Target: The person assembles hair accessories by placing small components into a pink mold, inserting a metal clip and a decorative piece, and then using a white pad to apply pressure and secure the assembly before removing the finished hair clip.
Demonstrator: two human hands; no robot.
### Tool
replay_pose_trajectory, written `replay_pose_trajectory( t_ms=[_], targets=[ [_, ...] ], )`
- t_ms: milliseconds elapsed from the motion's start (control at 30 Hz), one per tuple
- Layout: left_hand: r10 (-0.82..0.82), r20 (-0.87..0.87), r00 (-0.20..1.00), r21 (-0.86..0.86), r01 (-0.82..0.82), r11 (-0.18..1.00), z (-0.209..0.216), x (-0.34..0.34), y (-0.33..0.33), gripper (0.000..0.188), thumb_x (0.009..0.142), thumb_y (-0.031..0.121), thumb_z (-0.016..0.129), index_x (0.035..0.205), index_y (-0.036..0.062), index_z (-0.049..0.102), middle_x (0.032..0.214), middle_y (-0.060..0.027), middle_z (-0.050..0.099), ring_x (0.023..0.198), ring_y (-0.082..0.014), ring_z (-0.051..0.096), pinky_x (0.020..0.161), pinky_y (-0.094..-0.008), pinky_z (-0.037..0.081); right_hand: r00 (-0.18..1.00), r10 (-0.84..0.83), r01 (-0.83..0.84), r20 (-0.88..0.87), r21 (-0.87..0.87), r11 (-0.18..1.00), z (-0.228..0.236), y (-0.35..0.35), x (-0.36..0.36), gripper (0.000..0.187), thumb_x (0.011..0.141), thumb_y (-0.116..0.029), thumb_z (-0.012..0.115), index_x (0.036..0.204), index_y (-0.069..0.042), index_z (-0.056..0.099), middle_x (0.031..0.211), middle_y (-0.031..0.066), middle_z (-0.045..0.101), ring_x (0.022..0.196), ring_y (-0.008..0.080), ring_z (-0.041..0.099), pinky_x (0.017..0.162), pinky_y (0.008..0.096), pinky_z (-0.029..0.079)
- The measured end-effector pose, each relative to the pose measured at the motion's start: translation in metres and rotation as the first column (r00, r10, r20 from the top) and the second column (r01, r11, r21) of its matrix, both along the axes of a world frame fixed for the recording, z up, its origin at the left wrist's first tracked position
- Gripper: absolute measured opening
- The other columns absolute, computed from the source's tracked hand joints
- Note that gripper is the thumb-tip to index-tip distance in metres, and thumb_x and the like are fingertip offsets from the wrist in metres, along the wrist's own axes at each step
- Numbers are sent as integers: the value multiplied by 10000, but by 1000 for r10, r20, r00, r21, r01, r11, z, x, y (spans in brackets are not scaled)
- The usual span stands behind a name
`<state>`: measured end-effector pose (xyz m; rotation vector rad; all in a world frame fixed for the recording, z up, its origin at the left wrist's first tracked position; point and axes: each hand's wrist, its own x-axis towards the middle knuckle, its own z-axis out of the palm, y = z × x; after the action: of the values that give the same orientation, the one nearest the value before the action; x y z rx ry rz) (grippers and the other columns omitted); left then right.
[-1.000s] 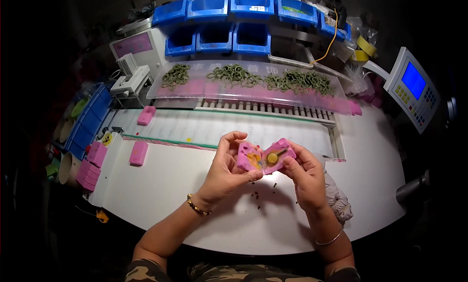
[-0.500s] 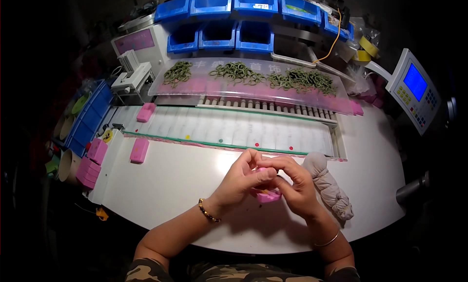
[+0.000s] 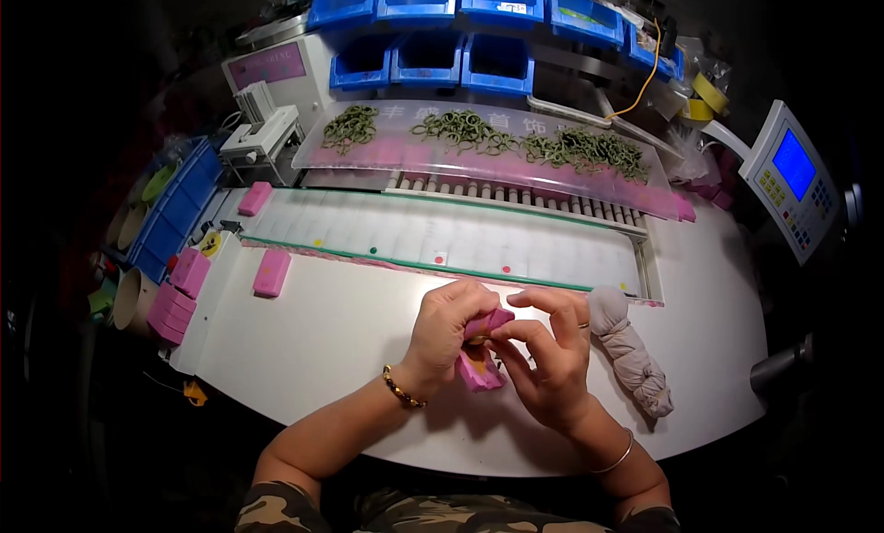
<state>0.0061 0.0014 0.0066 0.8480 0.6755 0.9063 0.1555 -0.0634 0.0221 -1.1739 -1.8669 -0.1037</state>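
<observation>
My left hand [image 3: 436,335] is closed round a pink rubber mould [image 3: 480,375], held just above the white table near its front. The mould is parted, its two halves folded away from each other, with yellowish patches inside. My right hand [image 3: 550,353] is at the mould's right side, thumb and a fingertip pinched close to its opening while another finger stretches above. Whatever those fingertips hold is too small to make out. Right of this hand lies a knotted greyish cloth roll [image 3: 633,353].
Behind my hands runs a white conveyor [image 3: 479,248] with coloured dots and a pink block [image 3: 255,199]. Another pink block [image 3: 271,273] lies left on the table. Beyond, a clear tray [image 3: 396,160] bears green ring-shaped pieces [image 3: 589,153] under blue bins [image 3: 498,63]. A control panel [image 3: 789,179] stands right.
The mould has been turned and opened wider in my left hand. My right hand has drawn back slightly, its fingers more apart. The conveyor's dots and pink block have shifted left.
</observation>
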Motion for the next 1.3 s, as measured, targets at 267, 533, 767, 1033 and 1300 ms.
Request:
replay_pose_trajectory(
  t_ms=[267, 533, 767, 1033, 1300],
  targets=[
    [179, 121, 976, 66, -188, 980, -9, 9, 4, 24, 929, 61, 485, 917, 41, 484, 846, -52, 546, 671, -105, 500, 613, -245, 444, 957, 179, -213, -228, -133, 968, -6, 4, 1, 265, 721, -14, 751, 938, -130, 653, 863, -36, 692, 808, 183, 602, 787, 326, 395],
    [123, 19, 992, 2, -123, 992, -2, 1, 8, 349, 1037, 379, 444, 936, 50, 504, 762, -83, 555, 608, -189, 591, 537, -298, 482, 968, 163, -157, -191, 47, 986, 9, 0, 3, 271, 701, 51, 749, 902, -115, 672, 940, 1, 713, 791, 204, 606, 790, 316, 425],
    [-201, -167, 965, 177, 230, 957, 5, -6, 2, 315, 995, 263, 564, 997, -30, 682, 839, -55, 660, 706, -108, 623, 672, -252, 521, 978, -132, 68, 160, 353, 933, 1, -1, 33, 176, 717, -53, 744, 876, -125, 721, 936, -26, 646, 837, 172, 541, 758, 320, 378],
    [-136, -205, 969, 360, 204, 910, -1, -5, 2, 149, 928, 102, 652, 988, -21, 712, 851, -35, 706, 742, -58, 629, 661, -214, 526, 999, 50, -49, -18, 32, 998, -4, 8, 29, 127, 708, -91, 779, 804, -106, 697, 849, -22, 635, 833, 171, 558, 768, 319, 369],
    [458, -280, 844, 947, 163, 278, 2, -6, 4, 89, 804, -29, 692, 889, -7, 679, 736, -68, 637, 617, -114, 615, 537, -257, 483, 399, -144, -749, -906, -412, 519, -19, 15, 40, 85, 820, -31, 744, 863, -23, 671, 865, 3, 635, 837, 100, 589, 790, 251, 461]
  ],
)
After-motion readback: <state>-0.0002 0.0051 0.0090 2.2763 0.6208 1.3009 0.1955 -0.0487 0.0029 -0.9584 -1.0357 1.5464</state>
